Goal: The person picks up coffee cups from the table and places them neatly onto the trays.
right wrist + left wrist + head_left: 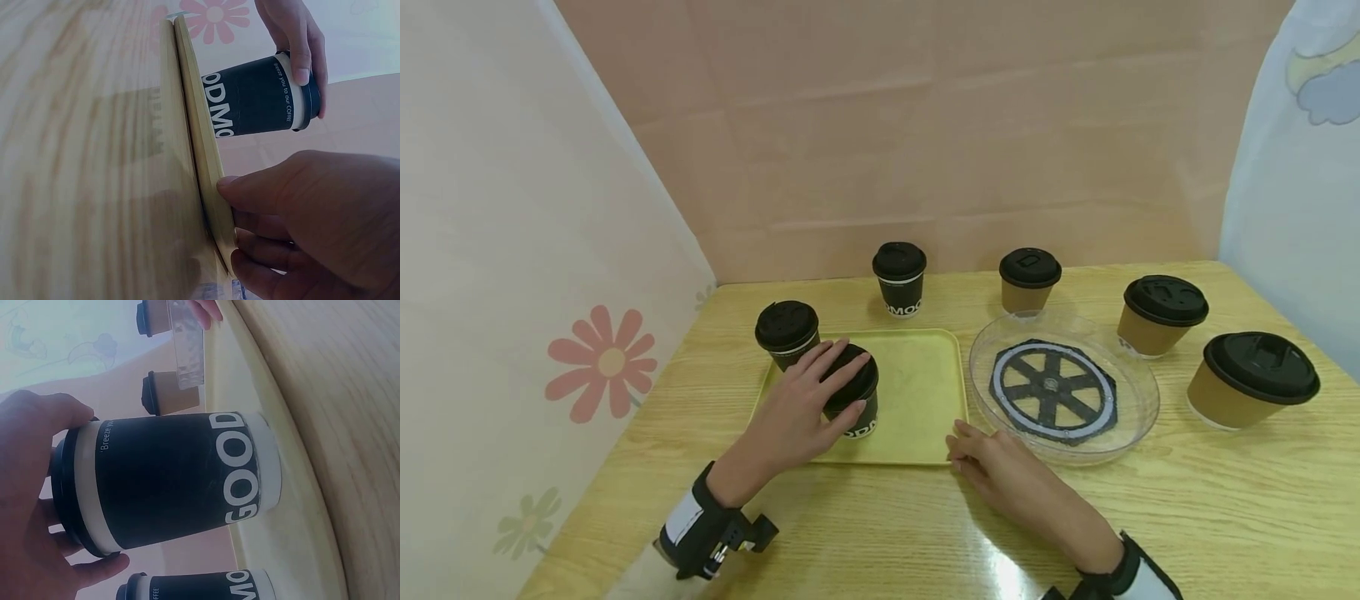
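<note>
My left hand (793,412) reaches over a black paper coffee cup (169,478) with a black lid and holds it around the lid, fingers on the far side and thumb on the near side. This cup stands upright at the front left of the yellow tray (917,392). My right hand (1000,467) is at the tray's front right corner, thumb on the rim and the other fingers curled against the edge in the right wrist view. A second black lidded cup (786,327) stands at the tray's back left corner.
Behind the tray stands another black cup (901,292). A clear round dish (1138,417) with a dark spoked pattern sits right of the tray. Around it stand brown lidded cups (1028,296), (1150,333), (1232,404). A cloth wall (550,250) borders the table's left side.
</note>
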The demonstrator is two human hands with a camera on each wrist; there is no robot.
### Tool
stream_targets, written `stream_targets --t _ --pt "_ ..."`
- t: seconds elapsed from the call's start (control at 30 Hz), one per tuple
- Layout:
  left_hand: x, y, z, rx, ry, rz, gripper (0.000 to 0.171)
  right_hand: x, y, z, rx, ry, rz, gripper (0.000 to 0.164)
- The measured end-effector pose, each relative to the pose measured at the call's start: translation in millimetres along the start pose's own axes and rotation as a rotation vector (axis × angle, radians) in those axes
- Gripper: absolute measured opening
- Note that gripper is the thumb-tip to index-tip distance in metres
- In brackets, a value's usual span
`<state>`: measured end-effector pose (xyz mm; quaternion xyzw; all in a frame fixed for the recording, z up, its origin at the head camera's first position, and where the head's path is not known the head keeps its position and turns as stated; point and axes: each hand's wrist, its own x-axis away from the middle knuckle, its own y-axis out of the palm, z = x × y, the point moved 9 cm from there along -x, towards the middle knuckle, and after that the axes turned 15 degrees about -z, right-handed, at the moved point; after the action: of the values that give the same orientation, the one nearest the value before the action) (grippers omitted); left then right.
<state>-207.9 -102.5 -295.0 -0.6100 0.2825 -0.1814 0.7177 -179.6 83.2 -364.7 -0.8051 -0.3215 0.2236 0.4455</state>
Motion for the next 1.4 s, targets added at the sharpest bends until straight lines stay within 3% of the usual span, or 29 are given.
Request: stream_targets --t 0.5,0.77,1.2,1.4 --pt "4.3 5.7 -4.3 0.008 -0.034 -0.054 0.059 -0.9 3.6 1.6 0.002 -0.013 -0.001 0.011" --pt "13.8 -1.0 -6.3 -0.013 -0.031 0.019 0.066 -0.6 3.1 0.4 0.019 -0.016 0.006 0.011" --pt "60.2 -4.1 -45.1 0.004 -0.202 0.063 0.077 -0.9 1.5 0.1 0.015 0.0 -0.009 0.012" --pt "74.4 13.1 -66.2 0.013 -0.293 -0.047 0.067 0.2 2.0 2.0 0.016 0.008 -0.006 0.011"
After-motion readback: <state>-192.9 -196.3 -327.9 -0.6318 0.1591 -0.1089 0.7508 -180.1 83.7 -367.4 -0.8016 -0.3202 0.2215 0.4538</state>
